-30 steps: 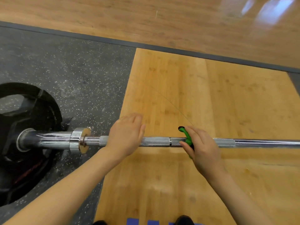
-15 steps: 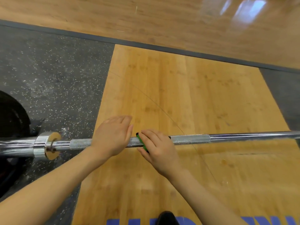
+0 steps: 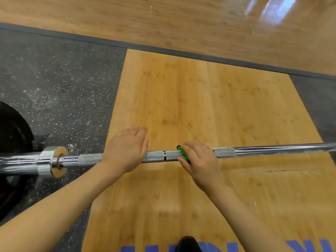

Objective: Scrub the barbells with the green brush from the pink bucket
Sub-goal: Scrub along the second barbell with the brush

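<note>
A chrome barbell (image 3: 158,156) lies across the floor from left to right, with a knurled grey grip section in the middle. My left hand (image 3: 127,150) rests over the knurled part, fingers curled over the bar. Just to its right, my right hand (image 3: 199,160) grips the green brush (image 3: 182,152) and presses it against the bar; only a green edge of the brush shows under my fingers. The pink bucket is out of view.
A black weight plate (image 3: 12,135) sits on the bar's left sleeve over speckled black rubber flooring (image 3: 60,91). The bar's middle lies above a bamboo wood platform (image 3: 209,106). A dark shoe tip (image 3: 189,244) shows at the bottom edge.
My right hand slid the brush to the right along the knurling, away from my left hand, opening a gap between them. The view shifted slightly.
</note>
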Demonstrator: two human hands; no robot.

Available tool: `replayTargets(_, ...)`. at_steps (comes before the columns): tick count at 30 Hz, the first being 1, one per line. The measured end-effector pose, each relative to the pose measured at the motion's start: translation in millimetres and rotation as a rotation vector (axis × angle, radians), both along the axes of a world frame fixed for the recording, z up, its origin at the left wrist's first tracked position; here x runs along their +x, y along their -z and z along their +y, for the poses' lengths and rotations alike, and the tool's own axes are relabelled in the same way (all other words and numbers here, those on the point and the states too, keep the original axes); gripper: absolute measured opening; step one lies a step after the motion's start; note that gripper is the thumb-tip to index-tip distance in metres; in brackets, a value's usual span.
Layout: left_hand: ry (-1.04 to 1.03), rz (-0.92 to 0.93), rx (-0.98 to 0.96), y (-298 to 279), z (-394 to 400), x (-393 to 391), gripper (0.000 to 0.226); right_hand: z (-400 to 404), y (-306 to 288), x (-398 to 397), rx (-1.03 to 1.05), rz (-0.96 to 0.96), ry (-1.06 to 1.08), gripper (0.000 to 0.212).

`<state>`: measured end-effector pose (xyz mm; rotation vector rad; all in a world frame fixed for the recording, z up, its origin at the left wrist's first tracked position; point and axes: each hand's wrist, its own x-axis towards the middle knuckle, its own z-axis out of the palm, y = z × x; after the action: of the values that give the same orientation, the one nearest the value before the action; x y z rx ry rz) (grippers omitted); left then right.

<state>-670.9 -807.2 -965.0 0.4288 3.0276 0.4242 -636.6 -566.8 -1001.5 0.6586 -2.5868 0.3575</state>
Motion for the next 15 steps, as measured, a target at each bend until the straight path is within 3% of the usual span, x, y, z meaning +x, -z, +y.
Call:
replayTargets(5, -0.004, 0.001, 0.003, 2, -1, -3, 0.052, -32, 1, -6, 0.047, 0.059, -0.131, 0.044)
replayTargets(15, 0.000, -0.002, 0.003, 3, -2, -5, 0.054, 1, 1, -10, 0.038, 0.035, -0.119, 0.043)
